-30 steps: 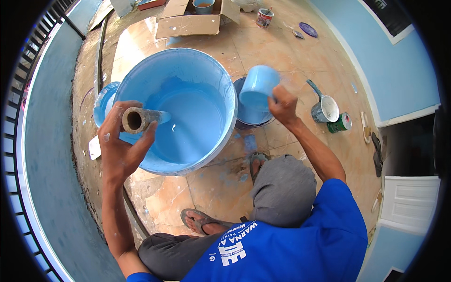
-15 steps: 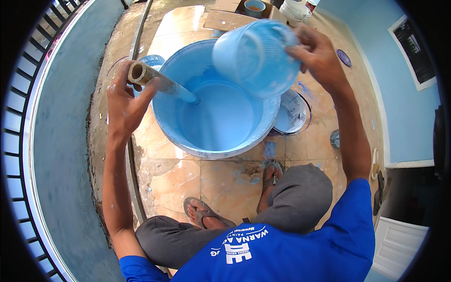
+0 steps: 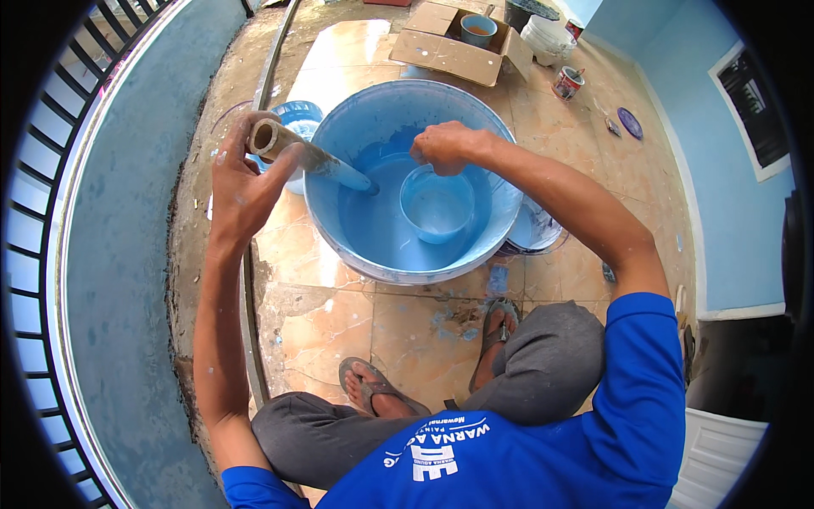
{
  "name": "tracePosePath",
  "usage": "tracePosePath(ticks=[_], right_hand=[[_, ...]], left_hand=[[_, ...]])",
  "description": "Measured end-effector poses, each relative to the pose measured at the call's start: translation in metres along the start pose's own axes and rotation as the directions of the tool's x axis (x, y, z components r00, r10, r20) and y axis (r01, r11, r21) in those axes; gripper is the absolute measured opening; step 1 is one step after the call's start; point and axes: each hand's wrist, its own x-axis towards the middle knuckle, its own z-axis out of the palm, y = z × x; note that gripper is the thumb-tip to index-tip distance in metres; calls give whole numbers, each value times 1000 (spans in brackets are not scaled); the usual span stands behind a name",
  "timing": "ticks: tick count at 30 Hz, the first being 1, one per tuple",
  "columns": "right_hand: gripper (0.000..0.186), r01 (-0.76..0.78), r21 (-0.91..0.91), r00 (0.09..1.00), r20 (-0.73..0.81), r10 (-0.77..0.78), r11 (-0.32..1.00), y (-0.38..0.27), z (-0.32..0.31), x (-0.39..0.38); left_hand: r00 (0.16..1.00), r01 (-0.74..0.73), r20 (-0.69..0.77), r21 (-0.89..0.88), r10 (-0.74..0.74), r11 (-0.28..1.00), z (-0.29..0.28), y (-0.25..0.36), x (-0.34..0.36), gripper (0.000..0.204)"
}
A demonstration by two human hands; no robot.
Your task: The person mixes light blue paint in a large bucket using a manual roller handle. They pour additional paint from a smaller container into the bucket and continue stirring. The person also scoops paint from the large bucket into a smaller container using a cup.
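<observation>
A large round tub [image 3: 360, 123] of light-blue paint [image 3: 360, 233] stands on the tiles in front of my feet. My left hand [image 3: 242, 187] grips the upper end of a hollow, bamboo-like pole [image 3: 326, 165]. The pole leans over the tub's left rim, its blue-coated lower end in the paint. Inside the tub, my right hand [image 3: 445, 148] is closed at the far rim of a small blue-coated pail [image 3: 437, 208]. The pail's mouth faces up and its base is low, at the paint. My right fingertips are partly hidden.
A paint-smeared bucket [image 3: 538, 229] stands against the tub's right side; another blue-stained bucket [image 3: 301, 114] is behind my left hand. Farther back are an open cardboard box [image 3: 432, 55] holding a pot [image 3: 477, 30], a white bucket [image 3: 547, 38] and a paint can [image 3: 567, 83]. A low wall [image 3: 127, 254] runs along the left.
My right hand has brought the pail from above the tub's right rim down and left into the tub. My left hand still holds the pole. The view has shifted slightly.
</observation>
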Motion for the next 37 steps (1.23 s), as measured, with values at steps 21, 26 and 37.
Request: tracePosePath(ticks=[21, 26, 37], right_hand=[[25, 235, 553, 567, -746, 349, 799, 43, -12, -108], [34, -307, 739, 257, -543, 800, 600, 168, 146, -206], [40, -363, 931, 443, 129, 887, 45, 132, 279, -223]], left_hand=[[961, -192, 254, 326, 110, 926, -11, 36, -55, 68], [953, -191, 292, 360, 85, 913, 1, 46, -61, 75], [742, -439, 669, 431, 47, 788, -1, 82, -49, 76]])
